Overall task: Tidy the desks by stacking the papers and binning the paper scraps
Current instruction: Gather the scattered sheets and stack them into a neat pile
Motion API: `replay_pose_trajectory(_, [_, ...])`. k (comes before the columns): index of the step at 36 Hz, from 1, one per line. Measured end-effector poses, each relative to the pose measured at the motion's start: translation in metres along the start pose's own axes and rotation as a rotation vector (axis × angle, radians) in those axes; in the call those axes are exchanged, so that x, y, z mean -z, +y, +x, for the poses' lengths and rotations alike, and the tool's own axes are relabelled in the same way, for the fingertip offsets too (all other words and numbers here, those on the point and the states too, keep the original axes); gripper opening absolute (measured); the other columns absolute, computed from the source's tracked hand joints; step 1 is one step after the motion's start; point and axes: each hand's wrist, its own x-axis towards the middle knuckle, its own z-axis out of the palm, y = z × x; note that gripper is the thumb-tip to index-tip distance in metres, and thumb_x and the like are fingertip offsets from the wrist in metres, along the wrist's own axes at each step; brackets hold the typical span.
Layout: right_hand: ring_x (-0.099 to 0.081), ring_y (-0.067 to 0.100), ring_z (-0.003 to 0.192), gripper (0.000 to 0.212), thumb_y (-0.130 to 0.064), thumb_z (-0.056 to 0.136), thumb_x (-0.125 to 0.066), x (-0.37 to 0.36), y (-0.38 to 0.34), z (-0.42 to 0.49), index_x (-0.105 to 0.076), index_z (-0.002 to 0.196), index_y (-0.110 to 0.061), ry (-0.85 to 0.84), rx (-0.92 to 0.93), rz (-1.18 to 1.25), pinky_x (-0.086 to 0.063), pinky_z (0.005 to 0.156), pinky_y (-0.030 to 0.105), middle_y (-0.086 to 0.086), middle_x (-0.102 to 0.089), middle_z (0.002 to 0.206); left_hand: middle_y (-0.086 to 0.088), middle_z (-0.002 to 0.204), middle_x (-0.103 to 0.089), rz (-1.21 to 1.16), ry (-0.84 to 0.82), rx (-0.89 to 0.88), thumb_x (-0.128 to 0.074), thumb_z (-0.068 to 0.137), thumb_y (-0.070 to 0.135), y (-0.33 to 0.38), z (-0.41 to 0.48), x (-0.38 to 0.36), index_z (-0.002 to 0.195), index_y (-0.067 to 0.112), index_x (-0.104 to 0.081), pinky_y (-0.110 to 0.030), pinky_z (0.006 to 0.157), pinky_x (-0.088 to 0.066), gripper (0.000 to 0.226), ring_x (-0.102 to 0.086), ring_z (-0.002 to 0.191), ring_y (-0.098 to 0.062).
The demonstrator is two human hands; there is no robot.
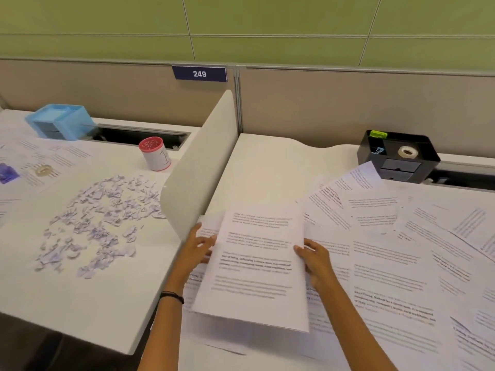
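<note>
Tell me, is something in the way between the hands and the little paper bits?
Yes. The white divider stands between them: the paper scraps lie left of it, the hands by its near end on the right. The left hand and right hand also hold a sheet of paper.

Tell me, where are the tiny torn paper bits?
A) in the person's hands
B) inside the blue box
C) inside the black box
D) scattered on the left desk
D: the paper scraps lie scattered on the left desk; the left hand and right hand hold a printed sheet.
</note>
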Motion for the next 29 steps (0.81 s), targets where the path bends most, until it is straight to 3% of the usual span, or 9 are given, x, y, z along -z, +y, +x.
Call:
replay_pose_trajectory(5, [-0.065, 0.021, 0.081, 0.019, 0.0, 0.085, -0.062, -0.023, 0.029, -0.011, -0.062, 0.101, -0.008, -0.032, -0.005, -0.005, -0.052, 0.055, 0.023, 0.013, -0.068, 0.1, -0.011, 0.101, -0.063, 0.121, 0.052, 0.053, -0.057, 0.092, 0.025, -0.018, 0.006, 0.022, 0.126, 0.011, -0.054, -0.029, 0.068, -0.049, 0.036, -0.06, 0.086, -0.023])
replay_pose_trajectory(8, [-0.066, 0.018, 0.079, 0.015, 0.001, 0.085, -0.061, -0.036, 0.039, -0.016, -0.062, 0.093, -0.012, -0.081, 0.02, -0.039, -0.054, 0.057, 0.024, 0.008, -0.07, 0.094, -0.009, 0.096, -0.065, 0.233, 0.144, 0.056, -0.06, 0.091, 0.02, -0.031, 0.007, 0.034, 0.113, 0.005, -0.063, -0.031, 0.067, -0.051, 0.026, -0.06, 0.086, -0.025])
replay_pose_trajectory(11, [-0.068, 0.016, 0.082, 0.016, 0.0, 0.086, -0.06, -0.048, 0.048, -0.018, -0.062, 0.094, -0.014, -0.136, 0.04, -0.106, -0.057, 0.068, 0.029, 0.002, -0.071, 0.092, -0.009, 0.092, -0.069, 0.334, 0.253, 0.06, -0.063, 0.088, 0.019, -0.042, 0.007, 0.042, 0.1, 0.007, -0.069, -0.042, 0.078, -0.054, 0.018, -0.063, 0.085, -0.028])
replay_pose_trajectory(14, [-0.068, 0.017, 0.088, 0.019, -0.001, 0.085, -0.06, -0.058, 0.055, -0.019, -0.062, 0.097, -0.016, -0.16, 0.069, -0.182, -0.056, 0.079, 0.033, 0.002, -0.071, 0.097, -0.009, 0.093, -0.069, 0.418, 0.341, 0.034, -0.061, 0.088, 0.017, -0.047, 0.005, 0.041, 0.095, 0.007, -0.07, -0.034, 0.073, -0.046, 0.015, -0.06, 0.084, -0.026])
replay_pose_trajectory(19, [-0.061, 0.01, 0.089, 0.027, 0.001, 0.087, -0.052, -0.069, 0.057, -0.024, -0.062, 0.108, -0.013, -0.184, 0.155, -0.333, -0.048, 0.073, 0.014, -0.004, -0.064, 0.1, -0.014, 0.093, -0.069, 0.486, 0.465, -0.014, -0.058, 0.089, 0.011, -0.047, 0.002, 0.032, 0.093, 0.003, -0.07, -0.028, 0.07, -0.039, 0.015, -0.055, 0.078, -0.023])
replay_pose_trajectory(21, [-0.06, 0.008, 0.088, 0.032, 0.002, 0.087, -0.049, -0.071, 0.058, -0.025, -0.061, 0.111, -0.015, -0.191, 0.204, -0.39, -0.05, 0.076, 0.016, -0.004, -0.064, 0.101, -0.016, 0.092, -0.07, 0.512, 0.486, -0.026, -0.058, 0.089, 0.011, -0.048, 0.003, 0.03, 0.092, 0.002, -0.071, -0.028, 0.069, -0.039, 0.015, -0.059, 0.08, -0.029])
replay_pose_trajectory(25, [-0.057, 0.023, 0.104, 0.035, 0.0, 0.087, -0.049, -0.068, 0.059, -0.021, -0.055, 0.12, -0.012, -0.167, 0.261, -0.526, -0.048, 0.09, 0.029, 0.01, -0.055, 0.115, -0.018, 0.089, -0.07, 0.542, 0.515, -0.058, -0.059, 0.089, 0.01, -0.051, 0.005, 0.028, 0.089, 0.0, -0.07, -0.029, 0.067, -0.039, 0.015, -0.06, 0.079, -0.031])
replay_pose_trajectory(29, [-0.046, 0.012, 0.103, 0.039, -0.001, 0.091, -0.048, -0.055, 0.055, -0.017, -0.043, 0.13, -0.001, -0.147, 0.285, -0.568, -0.037, 0.086, 0.015, 0.01, -0.046, 0.122, -0.019, 0.083, -0.069, 0.566, 0.526, -0.065, -0.057, 0.089, 0.007, -0.053, 0.008, 0.029, 0.082, -0.002, -0.069, -0.03, 0.063, -0.04, 0.016, -0.054, 0.068, -0.027])
